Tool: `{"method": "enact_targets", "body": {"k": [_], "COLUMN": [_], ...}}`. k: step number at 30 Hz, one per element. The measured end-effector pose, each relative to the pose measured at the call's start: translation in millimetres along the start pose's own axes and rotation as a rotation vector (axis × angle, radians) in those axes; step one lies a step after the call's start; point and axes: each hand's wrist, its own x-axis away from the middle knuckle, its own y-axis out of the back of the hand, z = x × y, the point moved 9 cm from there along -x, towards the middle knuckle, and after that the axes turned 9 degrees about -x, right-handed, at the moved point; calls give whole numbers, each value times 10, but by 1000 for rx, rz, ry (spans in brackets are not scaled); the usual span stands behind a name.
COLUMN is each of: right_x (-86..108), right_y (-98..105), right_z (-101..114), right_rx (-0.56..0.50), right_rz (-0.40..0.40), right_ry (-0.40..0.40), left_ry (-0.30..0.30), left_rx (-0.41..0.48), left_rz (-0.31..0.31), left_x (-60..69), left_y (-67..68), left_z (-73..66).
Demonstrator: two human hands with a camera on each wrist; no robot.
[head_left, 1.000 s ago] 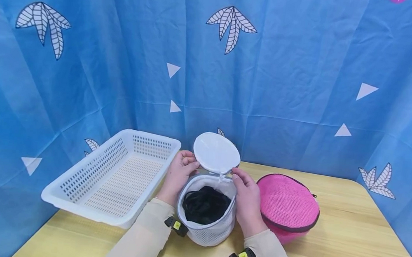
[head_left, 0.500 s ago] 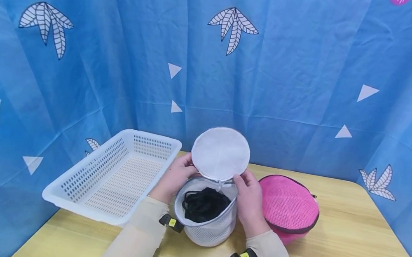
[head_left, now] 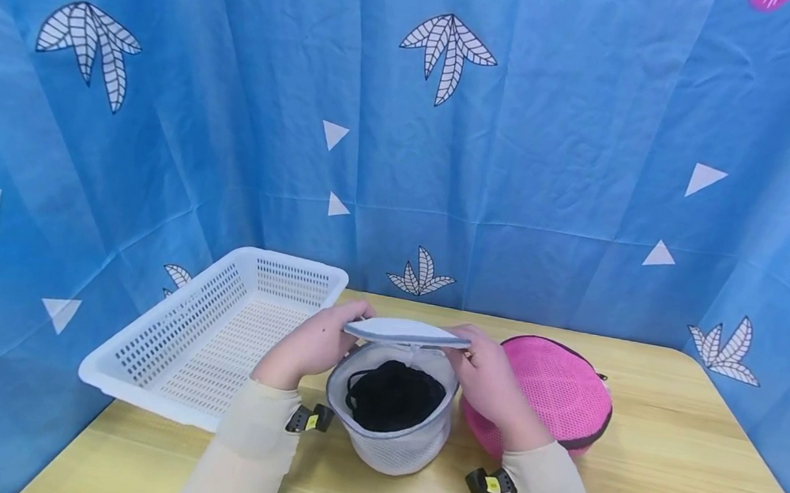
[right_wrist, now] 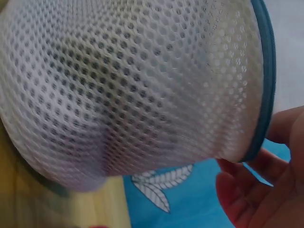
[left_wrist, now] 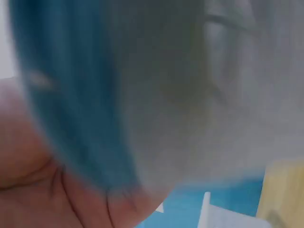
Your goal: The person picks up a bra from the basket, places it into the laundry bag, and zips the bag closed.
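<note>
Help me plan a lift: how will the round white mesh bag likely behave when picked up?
The round white mesh bag is probably light, its wall being thin, perforated mesh. That wall may flex when squeezed, since it looks dented in the right wrist view. With its round white lid raised, tipping might spill the black fabric bundle inside.

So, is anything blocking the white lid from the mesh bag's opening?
No separate object shows between the lid and the bag. The left hand and right hand hold the lid's two sides; the black item lies inside.
</note>
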Motion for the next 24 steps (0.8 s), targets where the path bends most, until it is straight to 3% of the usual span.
{"method": "enact_targets", "body": {"k": [8,14,20,24], "right_x": [19,30,41,48], "right_y": [34,-30,-64,-62], "right_z": [-33,-31,-54,-51], "right_rx": [-19,-1,-17,-43], "right_rz": [102,204,258,275], "right_ry": [-2,28,-4,-9], "left_ry": [106,81,1,26], "left_rx": [147,92,-13,-20], "left_rz": [90,112,121,174], "left_x": [-28,-31,-24,-7], "left_y": [-92,-114,-121,-191], "left_z": [81,46,-55,-67]}}
